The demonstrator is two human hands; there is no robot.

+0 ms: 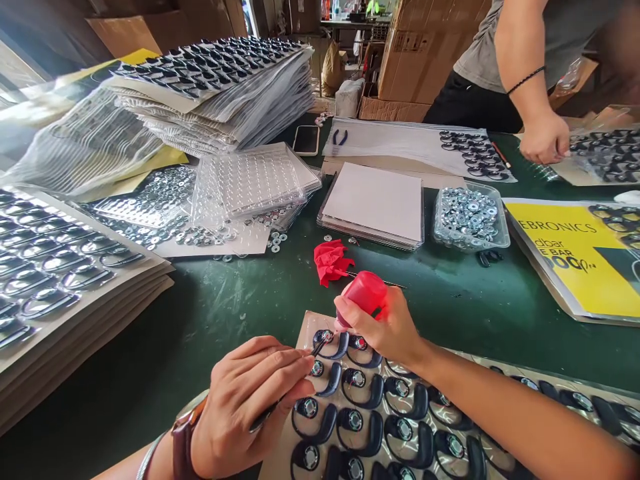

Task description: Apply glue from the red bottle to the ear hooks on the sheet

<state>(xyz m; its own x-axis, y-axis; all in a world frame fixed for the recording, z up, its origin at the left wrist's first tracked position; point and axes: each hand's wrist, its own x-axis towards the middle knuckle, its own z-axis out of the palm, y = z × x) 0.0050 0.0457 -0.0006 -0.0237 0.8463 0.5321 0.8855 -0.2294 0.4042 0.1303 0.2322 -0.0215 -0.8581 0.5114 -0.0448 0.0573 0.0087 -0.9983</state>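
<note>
Dark tweezers (321, 345) are gripped in my left hand (253, 397), their tips over the small round part at the sheet's top-left corner. My right hand (395, 330) is wrapped around a red squeeze bottle (366, 291), tilted with its lower end close to that same corner. Beneath both hands lies a brown sheet (280, 460) bearing rows of black ear-hook pieces (360, 430) with round silvery centres and fine wires. One centre in the top row, right of the tweezers, looks red. A crumpled red cloth (331, 262) lies just beyond the bottle, with a thin metal tool beside it.
Stacked sheets of black pieces (65, 267) stand at left, and a taller stack (215, 100) behind. A clear tub of metal discs (470, 217), a white-topped stack (373, 200) and a yellow printed sheet (565, 260) lie ahead. Another person's hand (545, 139) works at far right.
</note>
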